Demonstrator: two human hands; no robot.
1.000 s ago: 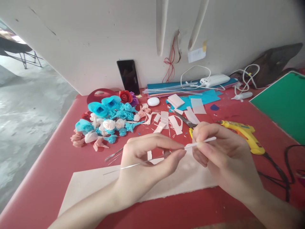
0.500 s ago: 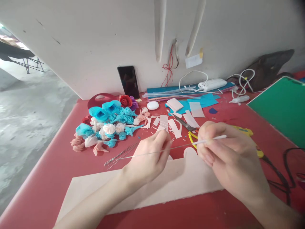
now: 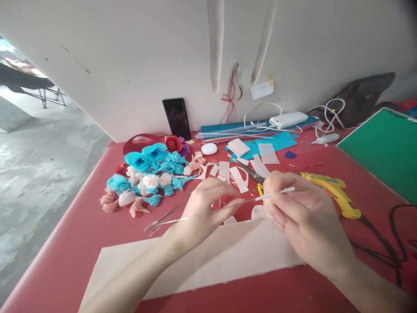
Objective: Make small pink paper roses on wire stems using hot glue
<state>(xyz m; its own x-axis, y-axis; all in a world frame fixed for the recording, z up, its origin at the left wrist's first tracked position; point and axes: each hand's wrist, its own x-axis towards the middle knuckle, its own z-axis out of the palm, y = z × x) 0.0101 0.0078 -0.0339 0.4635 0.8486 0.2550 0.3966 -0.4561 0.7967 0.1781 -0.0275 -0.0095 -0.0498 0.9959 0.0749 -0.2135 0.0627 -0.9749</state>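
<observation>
My right hand (image 3: 293, 208) pinches a thin metal wire (image 3: 250, 200) near its end, which is covered by a narrow white wrapping (image 3: 288, 190). From there the wire slants left, crossing in front of the thumb of my left hand (image 3: 208, 202). That hand's thumb and index finger are apart, with their tips close to the wire just left of the white part. Below both hands lies a long pale-pink paper sheet (image 3: 195, 265). More loose wires (image 3: 167, 217) lie beside my left wrist. Scissors (image 3: 252, 171) with yellow handles are partly hidden behind my right hand.
Blue, white and pink paper flowers (image 3: 150, 174) are heaped at left on the red table (image 3: 74, 221). Cut paper pieces (image 3: 239, 178) lie mid-table. A yellow glue gun (image 3: 339, 193) stands right, near a green board (image 3: 384, 152). A phone (image 3: 177, 119) leans against the wall.
My left hand has loosened from a closed shape, its thumb and index finger parting toward the white-wrapped end. My right hand has moved slightly left, uncovering more of the glue gun.
</observation>
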